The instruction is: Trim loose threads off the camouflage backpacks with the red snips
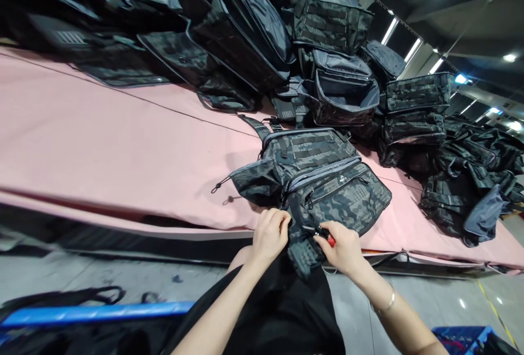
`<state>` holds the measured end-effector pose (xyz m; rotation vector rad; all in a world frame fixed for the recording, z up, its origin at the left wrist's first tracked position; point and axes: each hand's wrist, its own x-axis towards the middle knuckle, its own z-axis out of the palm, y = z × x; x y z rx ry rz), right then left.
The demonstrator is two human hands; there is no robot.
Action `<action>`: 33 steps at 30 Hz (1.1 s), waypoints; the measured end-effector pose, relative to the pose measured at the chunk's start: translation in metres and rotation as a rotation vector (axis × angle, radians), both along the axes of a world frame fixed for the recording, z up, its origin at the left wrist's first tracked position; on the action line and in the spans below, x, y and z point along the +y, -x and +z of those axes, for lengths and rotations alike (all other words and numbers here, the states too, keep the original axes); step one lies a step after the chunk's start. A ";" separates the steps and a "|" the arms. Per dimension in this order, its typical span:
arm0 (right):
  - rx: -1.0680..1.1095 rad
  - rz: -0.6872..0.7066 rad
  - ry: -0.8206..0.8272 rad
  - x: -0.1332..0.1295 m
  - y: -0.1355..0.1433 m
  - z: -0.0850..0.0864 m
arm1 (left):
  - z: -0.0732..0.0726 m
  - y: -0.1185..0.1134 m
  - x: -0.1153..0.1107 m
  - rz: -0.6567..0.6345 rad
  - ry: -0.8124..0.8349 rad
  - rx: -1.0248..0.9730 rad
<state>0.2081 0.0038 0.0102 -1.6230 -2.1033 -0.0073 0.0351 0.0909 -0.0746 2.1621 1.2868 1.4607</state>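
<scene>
A dark camouflage backpack (319,153) lies at the table's front edge, its front pocket panel folded toward me. Its lower end hangs over the edge, above my lap. My left hand (271,235) is closed in a pinch on the backpack's near left edge. My right hand (341,246) is closed around a small red-handled tool (331,241); a dark metallic tip shows by the fingertips, against the fabric. Fingers hide most of the tool, so its exact kind is unclear. A cord with a toggle (221,184) sticks out from the backpack's left side.
A pink-covered table (102,142) runs across the view. Several similar bags (249,33) are piled along its far side, with more bags (462,191) at the right. A blue rail (98,313) is at lower left, and a blue crate (462,338) stands at lower right.
</scene>
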 end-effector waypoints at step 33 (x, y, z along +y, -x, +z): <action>0.197 -0.038 -0.085 -0.019 -0.039 0.002 | 0.020 -0.010 -0.066 -0.073 -0.009 -0.079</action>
